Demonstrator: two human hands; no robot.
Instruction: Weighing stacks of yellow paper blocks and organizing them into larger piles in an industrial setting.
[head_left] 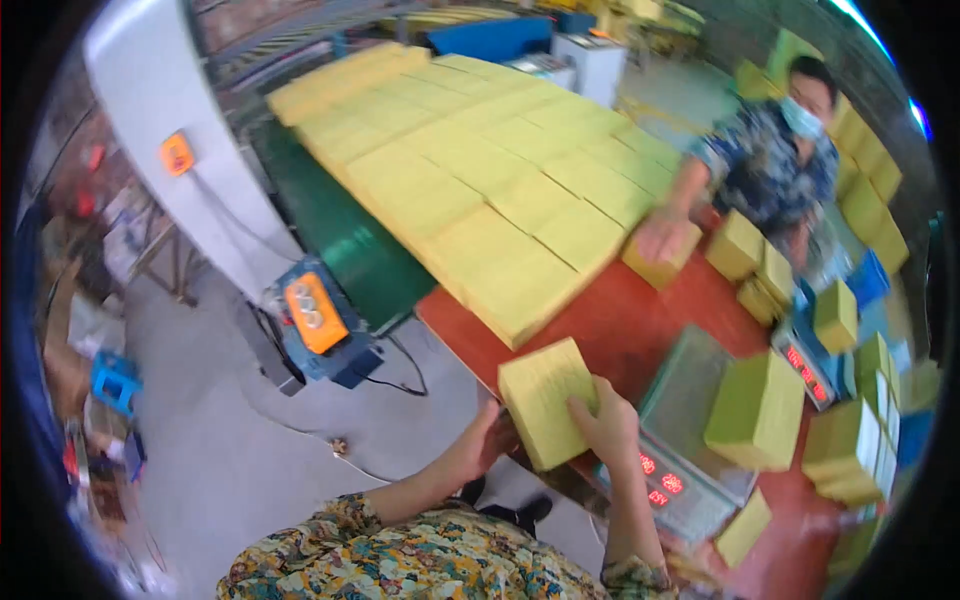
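A multicoloured floral cloth top fills six o'clock. Toward five, the right hand curls round a yellow rectangular paper block; the left hand half-curls beside it, contact unclear. Slack fingers could drop it off the flat red tabletop.

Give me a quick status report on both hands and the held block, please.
Right hand gripping yellow block; left hand at its left side, contact unclear. Block held tilted by near edge of red table. Scale close beside right hand.
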